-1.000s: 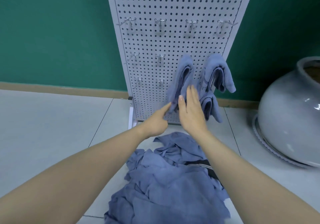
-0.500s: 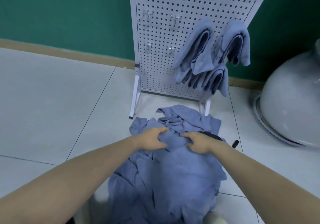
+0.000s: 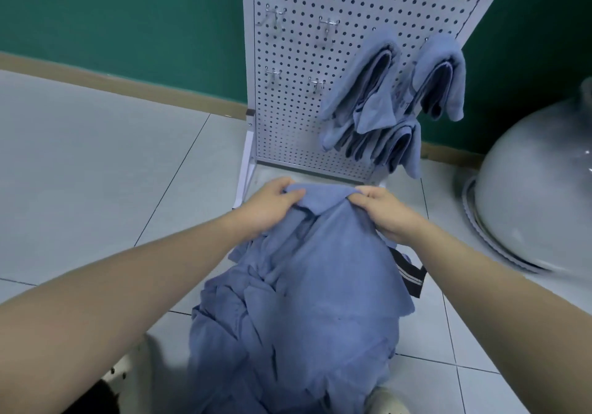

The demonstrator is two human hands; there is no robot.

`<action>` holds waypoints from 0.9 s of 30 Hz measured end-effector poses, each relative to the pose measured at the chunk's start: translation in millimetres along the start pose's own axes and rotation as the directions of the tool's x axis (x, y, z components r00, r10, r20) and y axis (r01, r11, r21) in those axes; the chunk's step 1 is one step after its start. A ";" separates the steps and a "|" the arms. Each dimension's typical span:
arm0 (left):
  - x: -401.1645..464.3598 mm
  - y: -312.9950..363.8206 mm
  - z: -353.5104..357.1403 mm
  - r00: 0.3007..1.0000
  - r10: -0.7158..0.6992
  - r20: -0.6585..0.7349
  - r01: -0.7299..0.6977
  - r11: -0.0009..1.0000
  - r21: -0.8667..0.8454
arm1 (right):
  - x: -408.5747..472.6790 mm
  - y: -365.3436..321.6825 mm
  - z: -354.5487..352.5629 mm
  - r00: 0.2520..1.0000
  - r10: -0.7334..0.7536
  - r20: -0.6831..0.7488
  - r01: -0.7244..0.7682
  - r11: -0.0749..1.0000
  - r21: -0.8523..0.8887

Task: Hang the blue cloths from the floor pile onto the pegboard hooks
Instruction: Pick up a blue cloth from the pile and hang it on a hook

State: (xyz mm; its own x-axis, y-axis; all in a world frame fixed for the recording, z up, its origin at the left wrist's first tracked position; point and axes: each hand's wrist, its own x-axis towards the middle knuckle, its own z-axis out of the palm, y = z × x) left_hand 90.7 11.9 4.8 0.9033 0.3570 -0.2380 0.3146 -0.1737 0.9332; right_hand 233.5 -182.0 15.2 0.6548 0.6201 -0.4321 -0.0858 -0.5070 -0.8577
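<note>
I hold one blue cloth [image 3: 333, 253] by its top edge, lifted above the floor pile [image 3: 243, 349]. My left hand [image 3: 272, 205] grips its left corner and my right hand [image 3: 384, 212] grips its right corner. The cloth hangs down and covers most of the pile. Behind it stands the white pegboard [image 3: 304, 119]. Three blue cloths hang on its right side: one [image 3: 362, 87] in the middle, one [image 3: 442, 74] at the right edge, one [image 3: 400, 144] lower down. Bare metal hooks [image 3: 326, 26] stick out on the left part.
A large grey round jar [image 3: 538, 195] sits on the tiled floor at the right. A dark striped strap [image 3: 411, 272] pokes out beside the pile. The green wall with a brown skirting board [image 3: 128, 83] runs behind. The tip of a shoe [image 3: 387, 401] shows at the bottom.
My hands left the hanging cloth on the pegboard, dropped to the pile, took hold of a cloth and have now raised it by its two corners. My view tilted downward.
</note>
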 end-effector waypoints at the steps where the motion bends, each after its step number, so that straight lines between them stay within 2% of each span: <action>1: 2.5 12.7 -3.5 1.000 0.008 -0.025 -0.009 0.999 -0.037 | -2.4 -9.9 -0.3 1.000 -0.007 -0.017 0.009 0.996 0.091; 4: 5.8 50.0 -13.7 0.997 0.043 -0.070 -0.052 0.991 -0.120 | -10.7 -43.4 -2.9 0.998 -0.048 -0.039 0.056 0.968 0.246; 7: -0.6 91.2 -26.6 0.988 0.134 -0.074 -0.142 0.983 -0.118 | -23.5 -76.3 -11.4 0.993 -0.104 -0.054 0.115 0.961 0.252; 9: -14.2 121.1 -39.8 0.978 0.203 -0.042 -0.203 0.979 0.007 | -35.8 -95.2 -17.3 0.990 -0.137 -0.035 0.142 0.971 0.192; 11: -29.8 146.2 -57.3 0.968 0.237 0.078 -0.248 0.951 0.183 | -52.0 -113.0 -19.9 0.990 -0.143 0.020 0.138 0.979 0.152; 13: -43.8 166.8 -74.3 0.956 0.209 0.205 -0.276 0.874 0.400 | -68.6 -128.3 -21.8 0.987 -0.143 0.070 0.135 0.985 0.108; 16: -61.0 194.8 -89.3 0.951 0.170 0.259 -0.298 0.727 0.619 | -98.8 -149.4 -25.4 0.973 -0.132 0.187 0.126 0.991 0.044; 19: -76.4 226.8 -100.0 0.938 0.241 0.250 -0.346 0.697 0.628 | -131.9 -167.5 -33.3 0.912 -0.047 0.407 0.084 0.994 -0.073; 21: -86.9 246.5 -107.3 0.926 0.291 0.240 -0.377 0.690 0.617 | -149.1 -176.5 -36.4 0.875 0.002 0.483 0.087 0.983 -0.162; 24: -101.4 270.7 -118.2 0.896 0.376 0.238 -0.441 0.680 0.586 | -166.8 -183.5 -35.2 0.883 -0.019 0.469 0.121 0.975 -0.189; 27: -118.2 286.1 -132.6 0.875 0.458 0.160 -0.466 0.702 0.539 | -173.4 -181.9 -32.0 0.887 -0.110 0.449 0.141 0.989 -0.037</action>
State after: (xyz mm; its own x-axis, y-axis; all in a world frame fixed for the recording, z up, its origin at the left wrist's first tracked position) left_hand 35.3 41.6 335.7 0.9807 0.0858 0.1759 -0.0428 -0.7830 0.6206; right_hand 159.7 -216.5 255.0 0.2530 0.8744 -0.4141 0.0352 -0.4361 -0.8992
